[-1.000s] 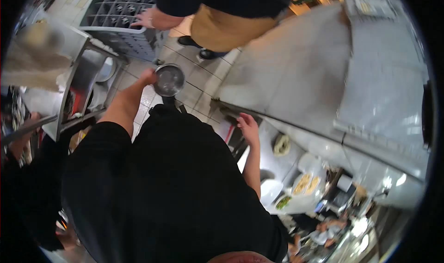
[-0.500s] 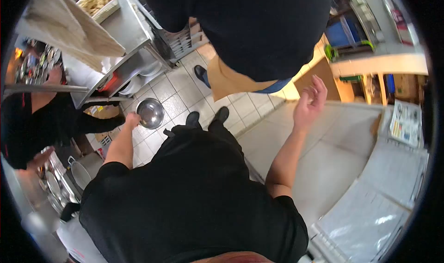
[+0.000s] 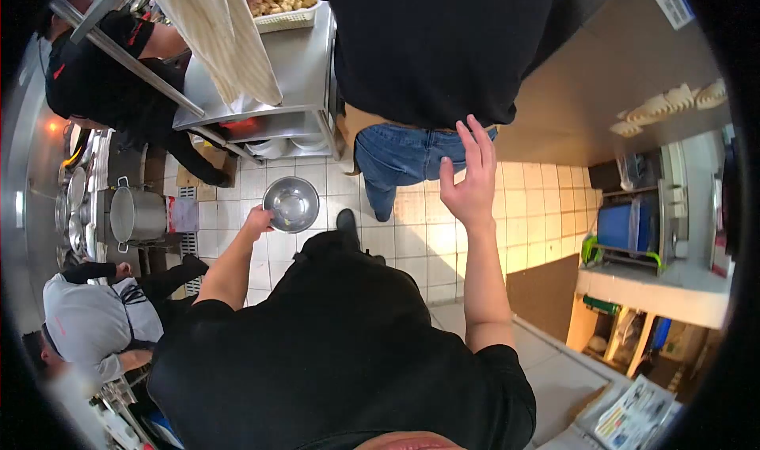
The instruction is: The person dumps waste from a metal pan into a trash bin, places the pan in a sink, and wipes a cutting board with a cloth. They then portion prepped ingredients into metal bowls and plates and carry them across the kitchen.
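Observation:
My left hand (image 3: 260,220) is closed on the rim of a shiny metal bowl (image 3: 291,205), held out over the tiled floor. Small pale bits show inside the bowl near my fingers. My right hand (image 3: 472,177) is raised with its fingers apart and holds nothing. It is close behind the lower back of a person in a black top (image 3: 435,46) and blue jeans (image 3: 412,153), and appears to overlap them in view; whether it touches them cannot be told.
A steel table (image 3: 305,82) bears a white basket (image 3: 285,21) of pale food pieces; a cloth (image 3: 214,38) hangs before it. Two other people (image 3: 103,70) are at the left near a large pot (image 3: 138,214). A counter (image 3: 546,363) lies at right.
The view has turned and moved forward. The person ahead now shows jeans, and my right hand appears nearer to them. My left hand still holds the bowl. A worker in white shows more fully.

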`<control>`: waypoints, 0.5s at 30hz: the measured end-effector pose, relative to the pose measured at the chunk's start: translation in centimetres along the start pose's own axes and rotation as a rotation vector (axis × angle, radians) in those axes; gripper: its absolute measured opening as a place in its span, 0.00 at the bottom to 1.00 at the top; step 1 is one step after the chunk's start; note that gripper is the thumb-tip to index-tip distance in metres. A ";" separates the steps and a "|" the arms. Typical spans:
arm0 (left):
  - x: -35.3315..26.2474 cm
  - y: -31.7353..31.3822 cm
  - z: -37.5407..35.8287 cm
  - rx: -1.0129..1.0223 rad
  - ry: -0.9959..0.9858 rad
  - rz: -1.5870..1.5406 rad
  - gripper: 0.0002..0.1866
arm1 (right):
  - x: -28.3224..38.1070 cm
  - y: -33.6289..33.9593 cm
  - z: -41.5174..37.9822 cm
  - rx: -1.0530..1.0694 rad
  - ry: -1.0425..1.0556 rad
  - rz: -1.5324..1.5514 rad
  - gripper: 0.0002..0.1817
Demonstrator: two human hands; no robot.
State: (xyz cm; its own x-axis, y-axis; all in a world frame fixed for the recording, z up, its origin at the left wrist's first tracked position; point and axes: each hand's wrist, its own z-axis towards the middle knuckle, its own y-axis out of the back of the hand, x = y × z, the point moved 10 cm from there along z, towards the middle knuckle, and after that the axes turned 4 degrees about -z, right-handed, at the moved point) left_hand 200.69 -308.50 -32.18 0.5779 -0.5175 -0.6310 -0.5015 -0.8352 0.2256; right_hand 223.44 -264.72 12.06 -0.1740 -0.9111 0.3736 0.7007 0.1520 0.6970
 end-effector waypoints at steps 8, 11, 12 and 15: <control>-8.7 -7.8 4.3 0.168 -0.117 -0.165 0.13 | -5.9 -16.9 -0.5 0.631 -0.409 0.460 0.25; -16.2 -12.1 3.4 0.285 -0.191 -0.173 0.14 | -7.8 -23.3 -2.9 0.827 -0.512 0.511 0.36; -18.2 -13.4 3.3 0.280 -0.186 -0.187 0.14 | -8.6 -24.8 -2.8 0.845 -0.559 0.523 0.39; -25.3 -16.7 3.0 0.268 -0.215 -0.180 0.14 | -10.5 -26.7 0.4 0.793 -0.565 0.515 0.44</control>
State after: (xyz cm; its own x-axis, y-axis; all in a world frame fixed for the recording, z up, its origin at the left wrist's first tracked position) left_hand 192.52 -280.86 -22.16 0.5383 -0.2921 -0.7905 -0.5710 -0.8163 -0.0872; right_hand 206.27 -259.03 -10.19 -0.4218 -0.3918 0.8177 0.1721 0.8508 0.4965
